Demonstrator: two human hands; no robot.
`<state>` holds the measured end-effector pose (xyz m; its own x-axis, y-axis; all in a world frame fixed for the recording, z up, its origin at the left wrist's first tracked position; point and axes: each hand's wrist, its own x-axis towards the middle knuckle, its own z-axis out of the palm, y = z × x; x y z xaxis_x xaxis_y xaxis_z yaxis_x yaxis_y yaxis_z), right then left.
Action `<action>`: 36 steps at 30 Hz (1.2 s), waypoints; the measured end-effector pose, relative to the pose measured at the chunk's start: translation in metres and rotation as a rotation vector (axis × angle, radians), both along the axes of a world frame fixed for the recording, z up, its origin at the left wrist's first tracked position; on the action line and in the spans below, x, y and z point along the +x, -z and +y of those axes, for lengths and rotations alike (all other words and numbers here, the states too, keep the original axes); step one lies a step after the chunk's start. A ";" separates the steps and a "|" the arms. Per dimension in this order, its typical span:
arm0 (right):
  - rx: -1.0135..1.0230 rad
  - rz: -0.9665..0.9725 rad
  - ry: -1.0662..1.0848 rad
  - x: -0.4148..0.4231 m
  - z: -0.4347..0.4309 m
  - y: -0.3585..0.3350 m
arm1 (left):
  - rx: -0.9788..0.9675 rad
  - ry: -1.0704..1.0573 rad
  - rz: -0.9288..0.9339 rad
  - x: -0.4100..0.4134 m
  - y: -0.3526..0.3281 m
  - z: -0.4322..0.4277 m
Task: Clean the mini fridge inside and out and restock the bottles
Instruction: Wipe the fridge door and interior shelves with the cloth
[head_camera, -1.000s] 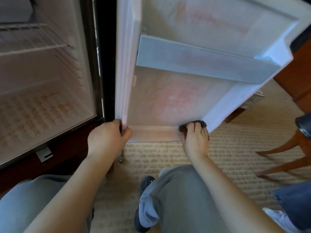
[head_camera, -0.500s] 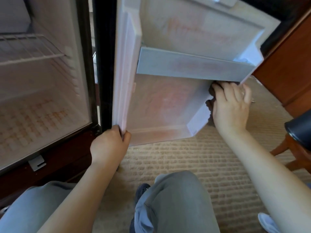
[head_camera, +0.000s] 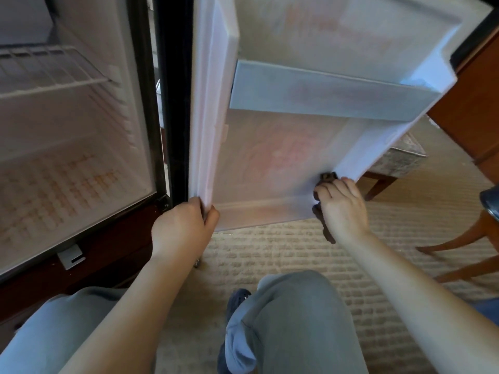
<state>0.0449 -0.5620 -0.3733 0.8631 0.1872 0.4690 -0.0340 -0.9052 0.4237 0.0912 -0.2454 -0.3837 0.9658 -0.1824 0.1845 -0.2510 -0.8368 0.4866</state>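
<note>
The mini fridge stands open, its white inside [head_camera: 75, 163] at left with a wire shelf [head_camera: 54, 74] and no bottles in sight. The white door [head_camera: 270, 163] swings out in front of me, with a grey door rail [head_camera: 324, 98] across it. My left hand [head_camera: 183, 228] grips the door's lower hinge-side edge. My right hand [head_camera: 343, 209] holds a dark cloth [head_camera: 328, 177] pressed against the door's lower right corner; most of the cloth is hidden under the fingers.
I crouch on beige carpet [head_camera: 270, 255], my grey-trousered knees [head_camera: 291, 319] below the door. A wooden cabinet [head_camera: 475, 109] stands at right, an upholstered stool [head_camera: 399, 155] behind the door, and wooden chair legs [head_camera: 459, 244] at far right.
My right hand with the cloth has moved from the door's right edge under the rail down to its lower right corner. The left hand keeps its grip on the door.
</note>
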 end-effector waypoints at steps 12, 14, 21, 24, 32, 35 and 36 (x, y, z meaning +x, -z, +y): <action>0.699 0.037 0.136 -0.010 0.072 0.061 | 0.026 0.021 0.000 -0.001 0.000 0.002; 0.823 0.015 0.156 -0.011 0.094 0.070 | 0.014 0.024 0.004 0.000 0.000 0.002; 0.848 0.174 -0.222 -0.006 0.206 0.070 | 0.004 0.061 0.004 -0.003 -0.004 0.005; 0.668 0.194 -0.315 -0.011 0.179 0.073 | 0.030 0.042 -0.023 -0.005 -0.003 0.007; 0.910 -0.087 0.155 -0.027 0.088 0.071 | 0.057 0.049 -0.004 -0.003 -0.002 0.006; 0.908 -0.076 0.113 -0.020 0.120 0.075 | 0.049 0.043 -0.011 -0.003 0.001 0.003; 0.900 -0.041 0.065 -0.019 0.135 0.076 | 0.044 0.039 -0.011 -0.003 0.001 0.002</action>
<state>0.0254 -0.4272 -0.4497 0.8388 -0.3138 0.4450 -0.0957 -0.8895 -0.4468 0.0884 -0.2433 -0.3852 0.9558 -0.2277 0.1858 -0.2886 -0.8471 0.4463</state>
